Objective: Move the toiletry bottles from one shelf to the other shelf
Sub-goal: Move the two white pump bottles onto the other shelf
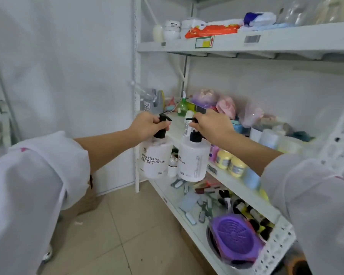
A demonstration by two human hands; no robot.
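Two white body lotion bottles with black pump heads hang in the air in front of a white shelf unit. My left hand [147, 125] is closed around the pump neck of the left lotion bottle [156, 157]. My right hand [213, 125] grips the pump of the right lotion bottle [194, 160]. Both bottles are level with the front edge of the middle shelf [226, 176], at its left end, above the lower shelf [167, 192]. A small white bottle [187, 124] stands on the middle shelf right behind my right hand.
The middle shelf carries a green spray bottle [182, 108], pink bags, yellow jars [229, 162] and white tubs. Combs, brushes and a purple lid [236, 238] lie on the lower shelf. The top shelf [266, 39] has jars and packets. A white wall stands left, tiled floor below.
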